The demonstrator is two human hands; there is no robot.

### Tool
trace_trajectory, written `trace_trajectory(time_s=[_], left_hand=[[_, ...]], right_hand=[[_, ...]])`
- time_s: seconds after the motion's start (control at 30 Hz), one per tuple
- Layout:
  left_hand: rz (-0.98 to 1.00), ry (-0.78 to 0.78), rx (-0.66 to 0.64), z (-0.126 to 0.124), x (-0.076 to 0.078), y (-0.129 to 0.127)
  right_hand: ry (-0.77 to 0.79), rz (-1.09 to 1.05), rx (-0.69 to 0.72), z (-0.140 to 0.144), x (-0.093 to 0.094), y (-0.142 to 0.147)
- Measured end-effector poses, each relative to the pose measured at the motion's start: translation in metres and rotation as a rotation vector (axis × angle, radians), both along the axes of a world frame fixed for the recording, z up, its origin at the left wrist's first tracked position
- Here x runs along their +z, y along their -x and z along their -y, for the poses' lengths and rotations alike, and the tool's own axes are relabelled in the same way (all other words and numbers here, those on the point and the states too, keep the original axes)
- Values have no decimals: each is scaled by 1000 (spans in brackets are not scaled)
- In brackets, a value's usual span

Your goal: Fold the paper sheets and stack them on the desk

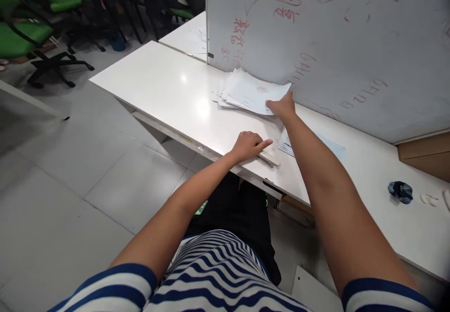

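My right hand reaches far across the white table and rests on the near edge of a loose stack of white envelopes lying against the whiteboard partition. My left hand lies near the table's front edge, fingers curled, its fingertips touching a thin flat object there. A printed paper lies under my right forearm.
A whiteboard partition with red and grey scribbles stands along the table's back. A dark blue crumpled object lies at the right of the table. Green office chairs stand on the tiled floor at far left.
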State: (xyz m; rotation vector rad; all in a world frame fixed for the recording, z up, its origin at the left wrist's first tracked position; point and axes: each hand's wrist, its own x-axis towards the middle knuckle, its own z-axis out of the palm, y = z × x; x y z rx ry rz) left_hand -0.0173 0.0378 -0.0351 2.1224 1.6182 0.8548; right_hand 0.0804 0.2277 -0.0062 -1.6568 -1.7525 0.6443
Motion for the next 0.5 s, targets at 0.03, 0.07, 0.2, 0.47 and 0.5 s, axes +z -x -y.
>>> trace_trajectory(time_s=[0.03,0.07,0.2,0.47,0.5], left_hand=[[7,-1,13,-1,0,1],[16,-3,32,-1,0,1],[58,9,140,-4,-3,-1],[2,-7,439,-6,0,0],[7,-15,466,-5,0,0]], right_hand=[[-31,139,-53,1,-2,-7],[-52,241,-101,3,-2,-16],[-95,334,-100,39,-2,-78],[-32,348,243,155,-32,-209],[-32,346,223,163,-36,-214]])
